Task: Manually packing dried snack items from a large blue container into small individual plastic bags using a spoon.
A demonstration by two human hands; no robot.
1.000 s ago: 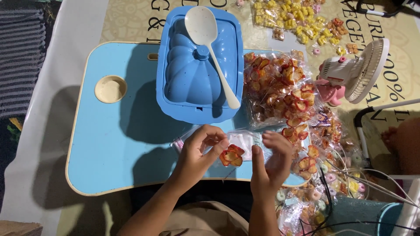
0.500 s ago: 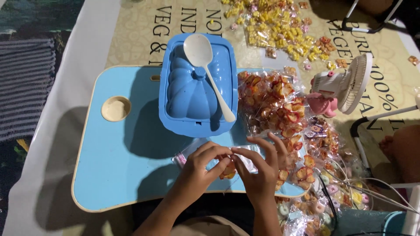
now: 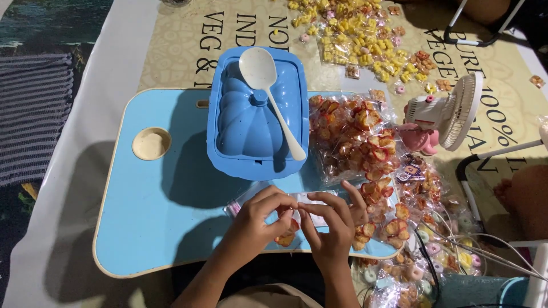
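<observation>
Hands have drifted closer over the last second, now meeting fingertip to fingertip over the small clear packet (image 3: 305, 204) near the front edge of the blue lap tray (image 3: 142, 188). Left hand (image 3: 258, 219) and right hand (image 3: 334, 223) both pinch the packet's top, so the mouth looks to be getting pressed closed. The red-orange ring snacks (image 3: 285, 235) hang in it just below the left fingers, partly hidden. Blue lidded container (image 3: 251, 122) sits at the tray's back edge.
</observation>
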